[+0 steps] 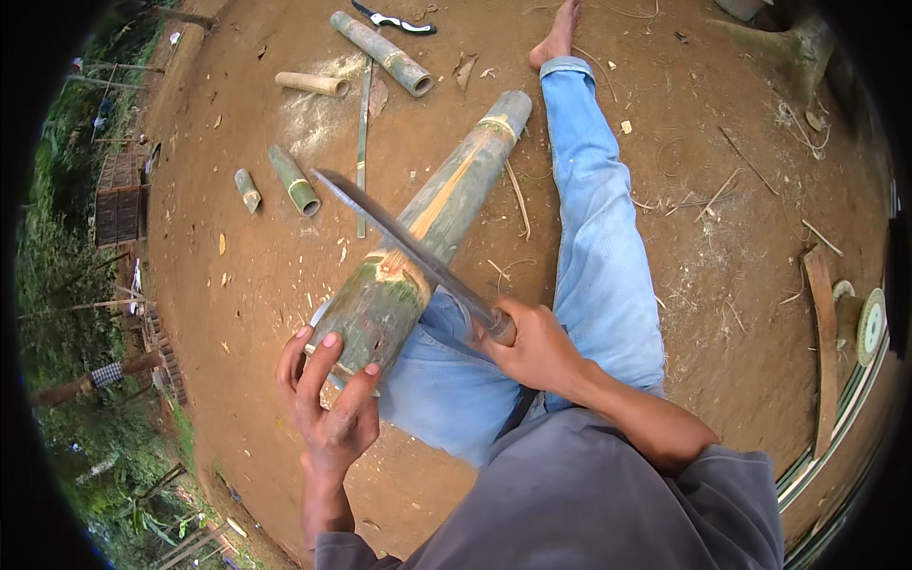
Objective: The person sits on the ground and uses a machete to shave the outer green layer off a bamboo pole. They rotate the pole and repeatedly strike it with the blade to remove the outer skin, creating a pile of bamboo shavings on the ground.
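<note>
A thick bamboo section (372,296) lies slanting across my bent leg, its narrower far end pointing up and to the right. A pale strip of skin is shaved off along its top, with cut marks round its nodes. My left hand (328,404) grips the near end, fingers spread along the rim and side. In my right hand (537,351) is a machete (408,245), the handle wrapped by closed fingers. Its long blade crosses over the bamboo near a cut node and points up and left. Whether the edge touches the bamboo I cannot tell.
Several shorter bamboo pieces (294,180) lie on the dirt ahead and left, near a thin bamboo strip (364,142) and a black-and-white folding saw (394,21). My outstretched leg (598,199) is right of the bamboo. A wooden plank (822,342) and long strips lie far right.
</note>
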A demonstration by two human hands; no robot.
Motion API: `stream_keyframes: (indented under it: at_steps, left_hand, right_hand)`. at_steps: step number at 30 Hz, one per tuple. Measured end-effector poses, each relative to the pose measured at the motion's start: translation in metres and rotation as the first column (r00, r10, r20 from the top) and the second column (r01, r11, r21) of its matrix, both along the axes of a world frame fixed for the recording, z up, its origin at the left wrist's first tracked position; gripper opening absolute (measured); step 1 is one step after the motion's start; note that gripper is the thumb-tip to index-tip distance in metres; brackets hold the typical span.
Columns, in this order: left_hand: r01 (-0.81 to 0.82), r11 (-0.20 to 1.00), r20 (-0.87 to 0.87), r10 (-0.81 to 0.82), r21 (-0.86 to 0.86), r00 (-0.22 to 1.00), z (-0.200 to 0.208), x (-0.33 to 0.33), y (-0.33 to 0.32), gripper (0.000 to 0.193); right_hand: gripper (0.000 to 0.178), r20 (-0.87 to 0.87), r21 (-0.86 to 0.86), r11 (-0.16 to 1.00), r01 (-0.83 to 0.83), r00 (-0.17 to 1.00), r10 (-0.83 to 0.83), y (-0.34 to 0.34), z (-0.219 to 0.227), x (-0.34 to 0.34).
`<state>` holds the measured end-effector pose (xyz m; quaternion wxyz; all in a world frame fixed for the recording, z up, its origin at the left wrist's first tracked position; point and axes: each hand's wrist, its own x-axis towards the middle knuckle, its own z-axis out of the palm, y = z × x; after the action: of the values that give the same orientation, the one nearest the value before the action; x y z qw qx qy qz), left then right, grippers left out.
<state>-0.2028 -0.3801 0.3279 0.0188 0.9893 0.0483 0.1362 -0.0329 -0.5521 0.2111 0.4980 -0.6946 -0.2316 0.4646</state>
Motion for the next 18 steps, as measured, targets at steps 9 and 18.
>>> stream_keyframes:
  at_steps: [9,18]
  left_hand:
    - [-0.075,0.997,0.013,0.076,-0.027,0.997,0.000,-0.003,-0.001,0.048]
    - [-0.114,0.989,0.078,0.121,-0.092,0.990,-0.002,0.002,-0.003,0.054]
  right_hand:
    - [0.027,0.187,0.214,0.973,-0.091,0.981,0.051,-0.014,-0.003,-0.011]
    - [0.023,0.273,0.293,0.949,-0.114,0.961,0.031,-0.019,-0.005,-0.017]
